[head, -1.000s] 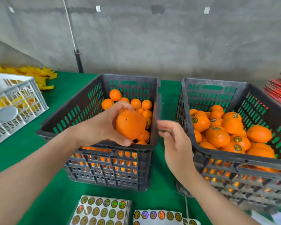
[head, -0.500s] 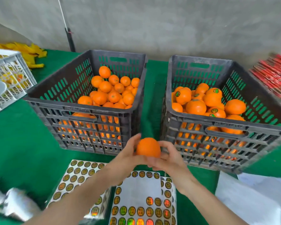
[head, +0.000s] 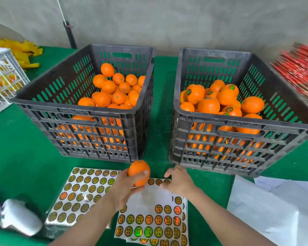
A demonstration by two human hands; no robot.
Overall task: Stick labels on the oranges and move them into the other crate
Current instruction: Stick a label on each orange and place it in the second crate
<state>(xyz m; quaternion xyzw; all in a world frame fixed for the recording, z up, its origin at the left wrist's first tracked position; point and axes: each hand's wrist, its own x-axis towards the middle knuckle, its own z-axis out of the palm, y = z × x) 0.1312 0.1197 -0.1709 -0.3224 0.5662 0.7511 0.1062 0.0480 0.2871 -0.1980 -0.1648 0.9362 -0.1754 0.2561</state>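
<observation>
Left crate: unlabelled oranges piled toward its right side. In front of it lies a full label sheet.

Left hand: fingers and thumb curled round one orange, held above the table in front of the gap between the crates, over the top edge of the part-used sheet.

Right hand: fingertips down on that sheet's top row of labels. Cannot tell whether it pinches a label yet.

Right crate: labelled oranges.

Risks: a label may fold or stick to the fingers while being peeled, or the thin sheet may lift with it. The orange sits on the fingertips and could roll out.

Orange is slightly oval, long axis near upright. The stem end seems to face up and away.
</observation>
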